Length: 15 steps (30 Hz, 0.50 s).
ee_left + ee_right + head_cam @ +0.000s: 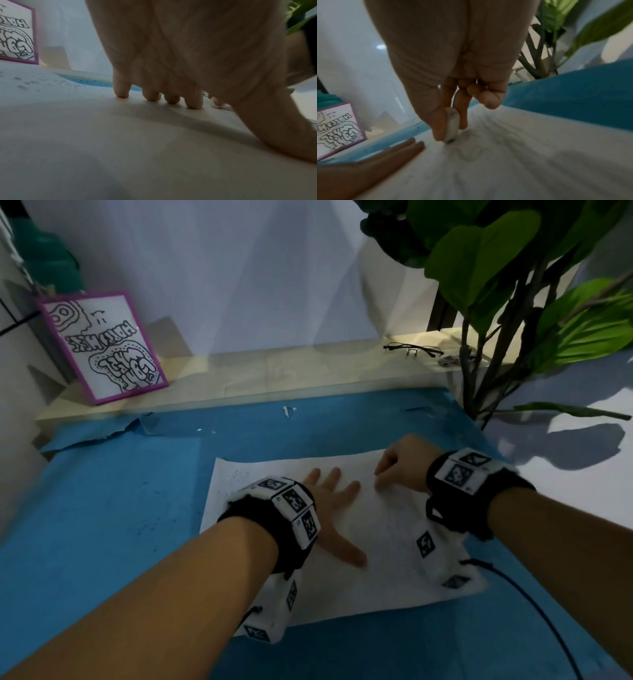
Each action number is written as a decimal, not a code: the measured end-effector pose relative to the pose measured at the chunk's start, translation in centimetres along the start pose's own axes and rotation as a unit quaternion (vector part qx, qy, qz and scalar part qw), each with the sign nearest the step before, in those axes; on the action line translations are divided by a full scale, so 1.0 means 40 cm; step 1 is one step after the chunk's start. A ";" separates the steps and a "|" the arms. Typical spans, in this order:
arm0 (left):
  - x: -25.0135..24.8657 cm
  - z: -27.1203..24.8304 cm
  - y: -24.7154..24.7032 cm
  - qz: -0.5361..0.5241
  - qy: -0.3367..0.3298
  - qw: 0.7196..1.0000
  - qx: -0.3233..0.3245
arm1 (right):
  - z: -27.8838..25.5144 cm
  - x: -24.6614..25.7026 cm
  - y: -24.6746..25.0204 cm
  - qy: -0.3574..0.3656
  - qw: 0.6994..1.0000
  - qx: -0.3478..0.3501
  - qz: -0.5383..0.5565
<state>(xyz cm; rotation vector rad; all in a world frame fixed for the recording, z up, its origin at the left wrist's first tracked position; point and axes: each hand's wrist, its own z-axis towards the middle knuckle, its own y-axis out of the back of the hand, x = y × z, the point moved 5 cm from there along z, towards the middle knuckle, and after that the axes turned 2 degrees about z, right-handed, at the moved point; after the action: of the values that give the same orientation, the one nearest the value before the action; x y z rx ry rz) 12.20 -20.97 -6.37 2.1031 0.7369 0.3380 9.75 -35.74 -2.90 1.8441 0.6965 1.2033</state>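
Note:
A white sheet of paper (376, 542) lies on the blue table cover (120, 525), with faint pencil lines (471, 152) on it. My left hand (334, 508) lies flat on the sheet, fingers spread and straight, fingertips (171, 100) pressing the paper (120, 148). My right hand (400, 465) is just right of it at the sheet's far part. It pinches a small white eraser (452, 127) between thumb and forefinger, the eraser's dirty lower end touching the paper (539, 155). The other right fingers are curled in.
A purple-framed doodle picture (106, 347) leans against the wall on the pale shelf (274, 371) behind the table. Black glasses (412, 349) lie on that shelf at the right. A large-leaved plant (507, 278) stands at the far right. A black cable (541, 611) trails from my right wrist.

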 end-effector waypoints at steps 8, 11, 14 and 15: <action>0.016 0.010 -0.007 -0.008 -0.009 1.000 -0.010 | 0.011 -0.020 -0.009 -0.023 0.999 0.009 0.041; 0.016 0.014 -0.009 -0.004 -0.006 1.000 -0.011 | 0.003 -0.010 -0.017 -0.011 0.999 -0.010 0.047; 0.016 0.013 -0.007 0.005 -0.005 1.000 -0.011 | -0.042 0.003 -0.061 0.015 0.997 0.070 0.035; 0.015 0.010 -0.005 0.005 -0.005 1.000 -0.009 | -0.044 -0.004 -0.055 0.010 0.997 0.069 0.040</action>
<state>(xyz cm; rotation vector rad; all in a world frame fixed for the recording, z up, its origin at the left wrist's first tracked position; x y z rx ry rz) 12.78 -20.78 -6.80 2.0895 0.7161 0.3383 8.01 -34.14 -4.49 1.9940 0.7392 1.2531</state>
